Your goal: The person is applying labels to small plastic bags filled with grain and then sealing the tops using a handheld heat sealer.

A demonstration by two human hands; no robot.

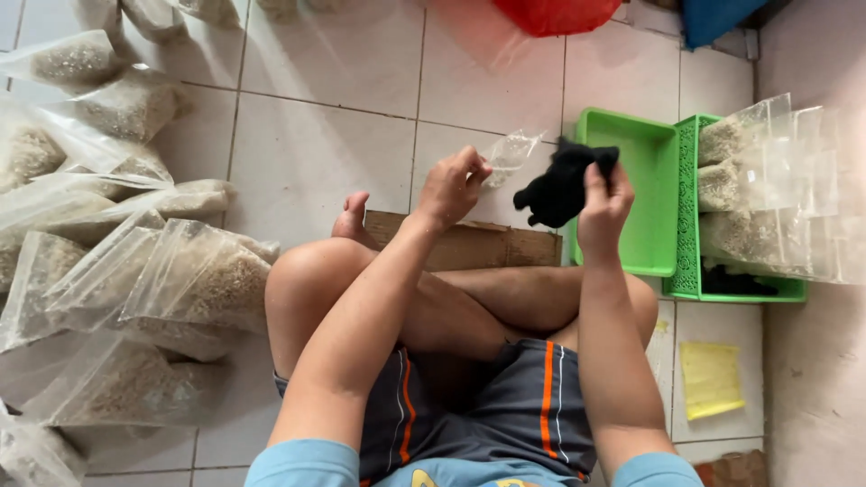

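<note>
Hands raised above crossed legs, person seated on a tiled floor (343, 135) with a flat wooden board (487, 245) lying just beyond the shins. The left hand (451, 187) pinches a small clear plastic bag (511, 153) by its lower edge, thumb and fingers closed on the film, so the bag stands up and away from the hand with its mouth end free; whether anything is inside it cannot be told. The right hand (603, 203) is clenched around a black wad (561, 188), soft-looking, maybe cloth or fibre, kind uncertain, held level with the bag and just beside it, the two nearly touching. Both are kept up in front of the body rather than resting on the board, which lets each hand work against the other. Directly behind the right hand sits an empty green tray (631, 149), and touching its right side a green perforated basket (690, 207) stacked with filled clear bags (749, 180) of pale grainy stuff; something dark shows at the basket's bottom. To the person's left a large heap of similar filled bags (135, 261) lies loose on the tiles, well apart from the hands. A yellow paper slip (710, 379) lies on the floor by the right knee.
</note>
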